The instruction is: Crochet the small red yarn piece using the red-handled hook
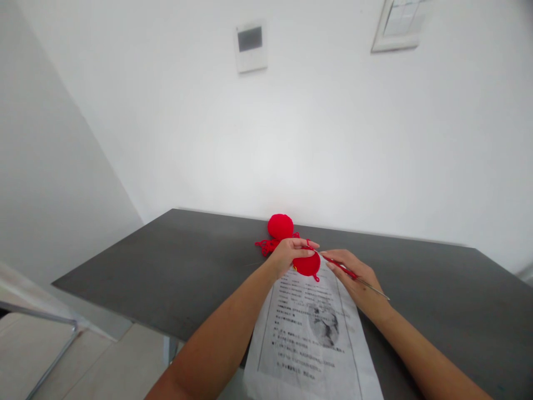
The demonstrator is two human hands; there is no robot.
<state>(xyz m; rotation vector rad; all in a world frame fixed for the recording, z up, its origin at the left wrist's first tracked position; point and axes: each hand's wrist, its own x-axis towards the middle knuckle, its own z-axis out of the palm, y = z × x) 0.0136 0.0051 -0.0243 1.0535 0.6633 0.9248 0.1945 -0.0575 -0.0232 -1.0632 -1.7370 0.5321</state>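
Pinched between thumb and fingers of the left hand (287, 253): red crochet piece (307, 266), above the far end of a printed sheet (297, 339); clamped in the right hand (358, 278): red-handled hook (350, 273), tip toward the upper edge of the work, beside a small yarn loop (308, 243), entry into a stitch unclear. Judged mid-stitch, probably calling next for catching yarn and drawing through, with a steady left pinch. Noted just beyond: red yarn ball (280, 226) on dark table (166, 266).
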